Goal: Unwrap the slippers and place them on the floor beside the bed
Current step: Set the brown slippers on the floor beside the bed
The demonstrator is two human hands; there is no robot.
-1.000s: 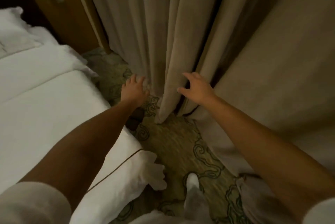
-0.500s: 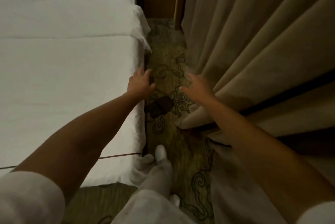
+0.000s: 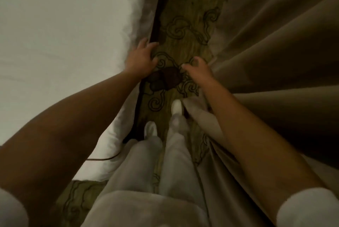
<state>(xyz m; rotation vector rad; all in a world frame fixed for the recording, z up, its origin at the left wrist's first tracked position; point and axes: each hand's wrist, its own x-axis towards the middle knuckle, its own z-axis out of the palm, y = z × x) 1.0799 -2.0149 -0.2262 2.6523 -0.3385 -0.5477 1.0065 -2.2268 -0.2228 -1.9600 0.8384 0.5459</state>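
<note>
Slippers, seen as a dark brown, rounded, blurred bundle, are shown lying on the patterned olive carpet in the narrow aisle between the white-sheeted bed and the heavy beige curtain. Whether a wrapper is present cannot be told from the blur. The left hand is held empty above the bed's edge, fingers loosely spread. The right hand is likewise empty, its fingers curled in a loose, parted hook close to the curtain fold. The bundle is placed between and just below the two hands, slightly nearer the wearer. Its long axis is judged to run obliquely, from lower left near the bed up to the right. The left hand appears marginally nearer to the bundle's bed-side end, the right hand to its upper end. White-trousered legs and pale footwear are seen directly behind the bundle. A downward reach by both hands is judged to be required next.
</note>
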